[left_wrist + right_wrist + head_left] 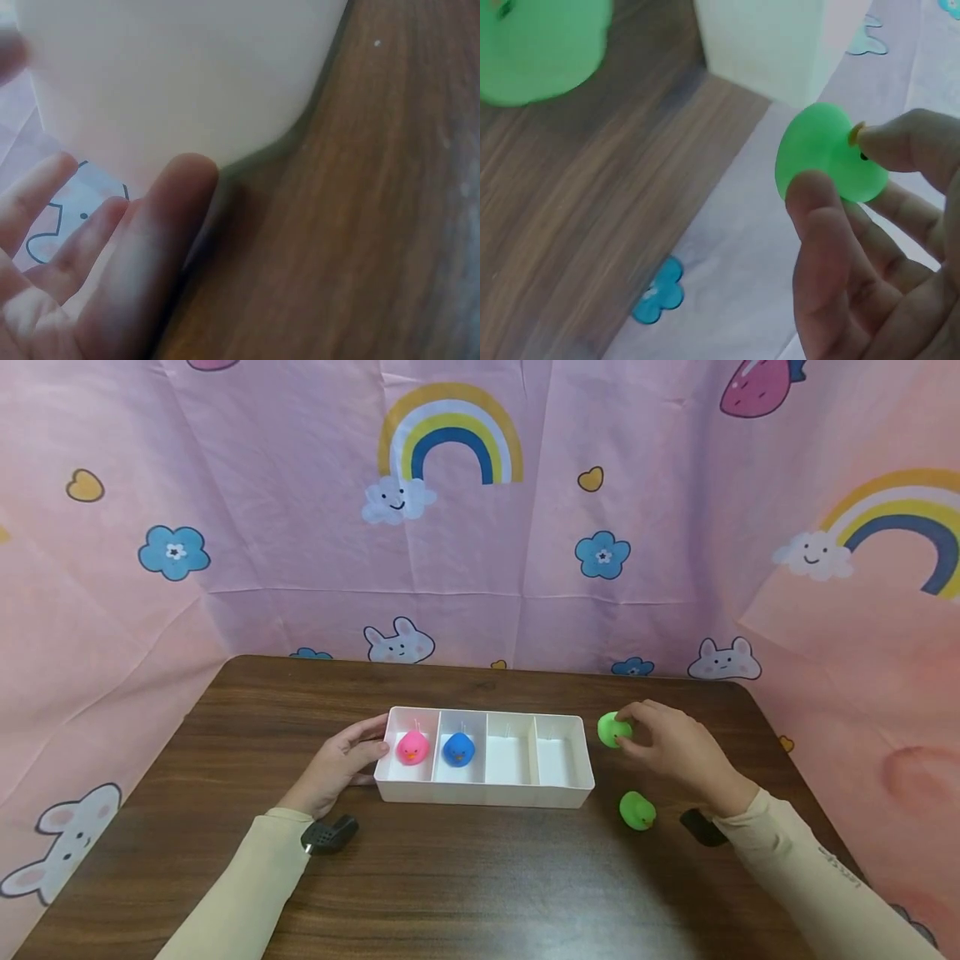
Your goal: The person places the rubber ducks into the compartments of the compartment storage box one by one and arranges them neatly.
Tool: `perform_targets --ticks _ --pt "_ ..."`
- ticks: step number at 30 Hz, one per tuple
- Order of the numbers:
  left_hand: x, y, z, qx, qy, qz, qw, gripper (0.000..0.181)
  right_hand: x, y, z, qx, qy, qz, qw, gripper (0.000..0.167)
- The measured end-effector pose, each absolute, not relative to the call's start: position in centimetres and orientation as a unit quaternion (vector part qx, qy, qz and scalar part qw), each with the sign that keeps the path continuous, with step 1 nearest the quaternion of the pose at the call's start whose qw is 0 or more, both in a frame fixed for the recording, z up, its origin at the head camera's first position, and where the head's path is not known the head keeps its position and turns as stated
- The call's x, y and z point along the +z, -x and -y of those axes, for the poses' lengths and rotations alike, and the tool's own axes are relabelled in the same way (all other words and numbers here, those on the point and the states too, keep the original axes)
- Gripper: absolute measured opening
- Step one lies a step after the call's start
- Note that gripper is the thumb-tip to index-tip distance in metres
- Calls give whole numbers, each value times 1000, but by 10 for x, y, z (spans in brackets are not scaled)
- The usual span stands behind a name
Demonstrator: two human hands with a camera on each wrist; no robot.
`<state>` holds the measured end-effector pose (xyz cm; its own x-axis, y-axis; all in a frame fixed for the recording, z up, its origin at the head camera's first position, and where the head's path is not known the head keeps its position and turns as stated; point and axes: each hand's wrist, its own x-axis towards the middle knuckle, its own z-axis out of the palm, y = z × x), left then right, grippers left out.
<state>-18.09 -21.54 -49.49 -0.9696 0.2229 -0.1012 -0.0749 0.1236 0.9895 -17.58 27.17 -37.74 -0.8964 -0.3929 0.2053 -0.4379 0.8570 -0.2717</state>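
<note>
A white divided box (484, 793) with several compartments in a row lies on the table. A pink rubber duck (412, 748) sits in its leftmost compartment, and a blue rubber duck (459, 750) in the one beside it. At the box's left end, my left hand (337, 767) holds it, thumb at the rim and fingers against the outside. Right of the box, my right hand (678, 750) pinches a green rubber duck (817, 150) between thumb and fingers. A second green rubber duck (637, 811) rests on the table nearer to me, below that hand.
The brown wooden table (450, 885) ends at a pink patterned cloth (300, 527) that hangs behind it and along both sides. Dark wrist-worn devices show at the left cuff (283, 822) and the right cuff (750, 818).
</note>
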Motion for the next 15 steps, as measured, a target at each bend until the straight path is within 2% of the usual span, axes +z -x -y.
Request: perform_targets --ticks 4,15 --pt "-493 181 215 658 -50 -743 112 61 -372 176 -260 182 -221 954 84 21" --pt "-488 177 214 653 -45 -747 116 61 -364 177 -215 230 -233 942 68 24"
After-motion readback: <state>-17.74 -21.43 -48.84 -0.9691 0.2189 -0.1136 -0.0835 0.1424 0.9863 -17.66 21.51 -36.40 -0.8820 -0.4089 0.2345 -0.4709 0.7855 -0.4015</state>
